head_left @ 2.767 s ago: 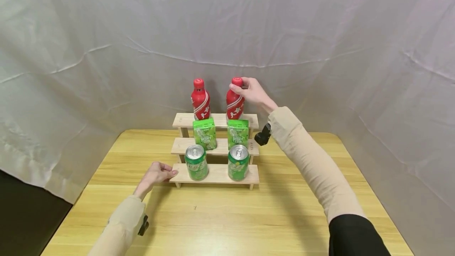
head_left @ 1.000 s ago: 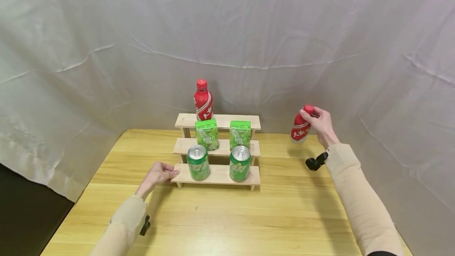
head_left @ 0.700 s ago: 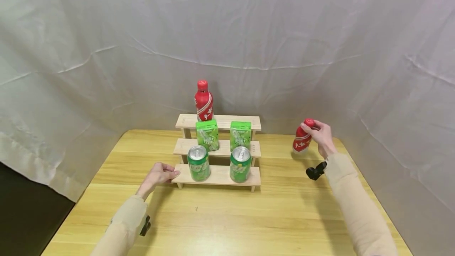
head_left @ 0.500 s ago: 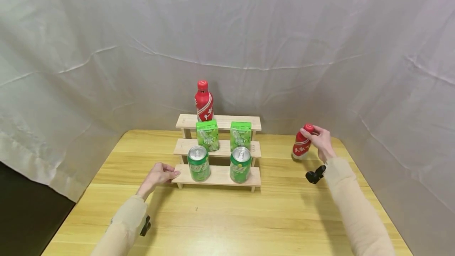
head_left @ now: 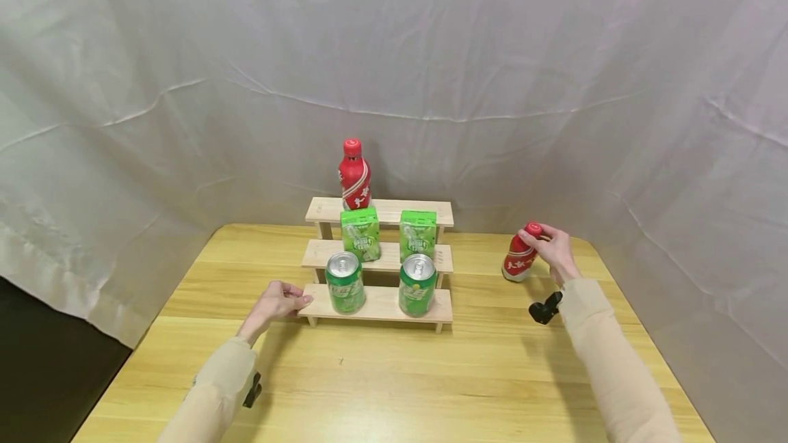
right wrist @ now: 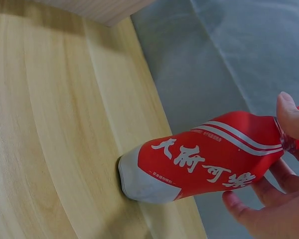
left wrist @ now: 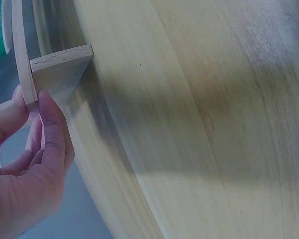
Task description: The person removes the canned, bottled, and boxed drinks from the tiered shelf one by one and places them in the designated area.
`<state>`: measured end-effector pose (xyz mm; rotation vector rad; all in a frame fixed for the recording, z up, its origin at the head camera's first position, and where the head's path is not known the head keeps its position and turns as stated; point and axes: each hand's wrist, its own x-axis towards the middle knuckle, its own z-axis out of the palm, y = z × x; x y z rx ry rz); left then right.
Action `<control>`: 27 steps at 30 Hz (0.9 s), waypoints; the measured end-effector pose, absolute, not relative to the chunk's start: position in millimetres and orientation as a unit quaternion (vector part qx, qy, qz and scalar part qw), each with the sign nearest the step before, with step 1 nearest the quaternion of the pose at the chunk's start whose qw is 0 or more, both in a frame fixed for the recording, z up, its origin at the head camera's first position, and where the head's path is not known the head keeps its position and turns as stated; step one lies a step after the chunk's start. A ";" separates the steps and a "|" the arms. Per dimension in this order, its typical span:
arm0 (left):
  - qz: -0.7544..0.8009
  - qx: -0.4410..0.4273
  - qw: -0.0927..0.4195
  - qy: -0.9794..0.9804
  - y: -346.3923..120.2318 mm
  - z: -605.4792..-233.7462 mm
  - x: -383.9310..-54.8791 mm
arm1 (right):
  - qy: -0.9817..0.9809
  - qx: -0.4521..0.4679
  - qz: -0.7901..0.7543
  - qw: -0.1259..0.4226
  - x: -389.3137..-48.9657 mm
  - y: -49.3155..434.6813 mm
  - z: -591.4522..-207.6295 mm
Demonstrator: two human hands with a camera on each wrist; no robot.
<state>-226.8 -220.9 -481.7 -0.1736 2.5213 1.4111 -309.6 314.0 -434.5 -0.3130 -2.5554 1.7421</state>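
Observation:
My right hand point(head_left: 556, 251) grips a red bottle point(right wrist: 204, 159) by its neck, thumb on one side and fingers on the other. The bottle leans slightly, its base at the table top to the right of the wooden three-step rack point(head_left: 378, 303). With thumb and fingers my left hand point(head_left: 275, 304) pinches the left end of the rack's lowest board point(left wrist: 23, 59). On that board stand two green cans, a left can point(head_left: 345, 286) and a right can point(head_left: 416, 287). Two green drink cartons, left point(head_left: 360, 235) and right point(head_left: 417, 234), fill the middle step. Another red bottle point(head_left: 354, 180) stands on the top step at left.
The rack rests on a light wooden table point(head_left: 394, 388). A grey curtain point(head_left: 431, 53) hangs close behind the table and along its sides. Each wrist wears a small black camera, such as the right camera point(head_left: 545, 307).
The right hand has taken the red bottle off the top step's right side, carried it right and lowered it to the table, drifting slightly left lately. The left hand keeps its place.

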 end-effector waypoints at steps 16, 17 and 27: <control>0.488 -0.063 0.121 0.862 -220.2 -482.3 -226.8 | -0.831 -0.089 0.549 0.007 -313.0 318.2 -432.8; 0.487 -0.064 0.121 0.863 -220.1 -482.2 -226.6 | -0.831 -0.089 0.550 0.009 -313.2 318.7 -432.4; 0.485 -0.069 0.124 0.863 -219.4 -481.1 -225.6 | -0.833 -0.078 0.545 0.056 -311.7 311.7 -414.5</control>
